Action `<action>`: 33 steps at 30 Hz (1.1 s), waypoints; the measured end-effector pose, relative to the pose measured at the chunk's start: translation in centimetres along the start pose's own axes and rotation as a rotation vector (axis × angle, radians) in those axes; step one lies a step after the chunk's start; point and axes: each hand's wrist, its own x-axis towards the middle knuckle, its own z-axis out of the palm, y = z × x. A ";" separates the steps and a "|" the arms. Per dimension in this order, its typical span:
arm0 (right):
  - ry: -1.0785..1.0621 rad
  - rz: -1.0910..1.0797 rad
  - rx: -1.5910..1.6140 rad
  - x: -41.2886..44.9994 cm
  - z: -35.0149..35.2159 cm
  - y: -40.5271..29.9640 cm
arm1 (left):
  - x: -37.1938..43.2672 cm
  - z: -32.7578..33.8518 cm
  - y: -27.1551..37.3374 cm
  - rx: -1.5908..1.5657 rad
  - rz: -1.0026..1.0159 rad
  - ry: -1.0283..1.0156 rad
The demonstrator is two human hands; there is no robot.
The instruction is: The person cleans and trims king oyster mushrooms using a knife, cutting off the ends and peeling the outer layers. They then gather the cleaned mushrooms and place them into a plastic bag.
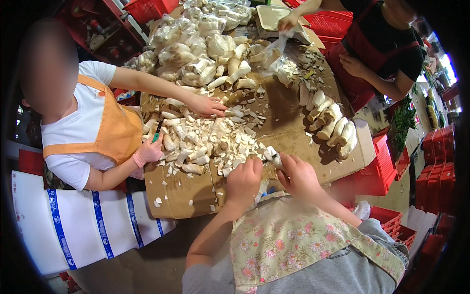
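My right hand [299,174] grips a white king oyster mushroom [272,154] over the near edge of the cardboard-covered table [235,200]. Close by on its left, my left hand [244,182] is closed around a knife [268,159]. Only a short stretch of dark blade shows, lying against the mushroom; the handle is hidden by my fingers. Just beyond my hands spreads a heap of mushroom trimmings and pieces [235,147]. To the right, a row of whole king oyster mushrooms [332,123] lies on the cardboard.
At left, a co-worker in an orange apron [117,128] holds a green-handled knife [156,136] and reaches over the heap. Another person [382,47] handles a plastic bag beside a scale [273,18]. Bagged mushrooms [198,47] fill the far side. Red crates [378,165] and white foam boxes [80,228] flank the table.
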 end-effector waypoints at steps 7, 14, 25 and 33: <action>-0.129 0.288 0.579 -0.2 -0.1 0.7 | 0.3 1.7 -3.4 -0.043 -0.406 -0.051; -0.336 0.882 1.907 0.5 -0.6 1.8 | 0.6 -0.3 0.6 -0.290 -0.262 0.155; -0.427 0.824 2.279 -0.7 0.2 3.3 | 0.7 1.1 -0.4 -0.094 -0.327 -0.017; -0.495 0.742 2.207 -0.7 1.2 3.6 | 1.0 0.8 2.0 -0.012 -0.115 0.119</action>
